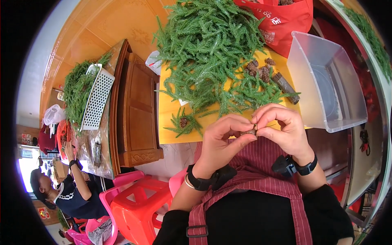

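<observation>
Close in front of my apron, over the table's near edge, both hands meet at a small brown pine cone, mostly covered by fingers. My left hand pinches it between thumb and fingers. On its other side my right hand is closed, thumb and fingertips pinching at the cone's top, where a thin dark strand seems to stand up. Just beyond lie green artificial pine sprigs and several loose pine cones. A bundle of thin dark brown sticks or wires lies beside them.
A big heap of pine greenery covers the yellow table; a sprig with a cone lies front left. At right are a clear plastic bin and red bag. Left stand a red stool and a seated person.
</observation>
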Tool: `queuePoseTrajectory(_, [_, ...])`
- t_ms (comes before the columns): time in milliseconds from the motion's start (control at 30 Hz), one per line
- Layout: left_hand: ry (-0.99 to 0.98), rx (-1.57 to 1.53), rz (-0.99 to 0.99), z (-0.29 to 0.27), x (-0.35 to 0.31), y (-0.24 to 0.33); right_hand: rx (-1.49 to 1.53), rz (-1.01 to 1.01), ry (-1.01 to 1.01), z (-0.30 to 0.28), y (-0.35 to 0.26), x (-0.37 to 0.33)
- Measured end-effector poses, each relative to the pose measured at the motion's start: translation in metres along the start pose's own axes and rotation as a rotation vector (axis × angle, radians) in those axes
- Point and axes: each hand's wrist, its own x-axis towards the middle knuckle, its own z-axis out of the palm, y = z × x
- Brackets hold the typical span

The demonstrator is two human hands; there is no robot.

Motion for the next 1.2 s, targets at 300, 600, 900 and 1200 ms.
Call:
queuePoseTrajectory(300, [0.046, 0.322, 0.249, 0.001, 0.002, -0.006, -0.248, -0.103, 0.15, 0.012, -0.005, -0.005])
queuePoseTrajectory(600, [0.079, 0.417, 0.324, 0.007, 0.002, -0.005, -0.233, -0.127, 0.195, 0.014, 0.002, -0.008])
queuePoseTrajectory(900, [0.111, 0.164, 0.174, 0.014, 0.005, -0.006, -0.59, -0.369, 0.261, 0.012, -0.001, -0.001])
queuePoseTrajectory(1200, [0.191, -0.027, 0.116, 0.016, 0.005, -0.01, -0.331, -0.13, 0.288, 0.017, -0.002, -0.007])
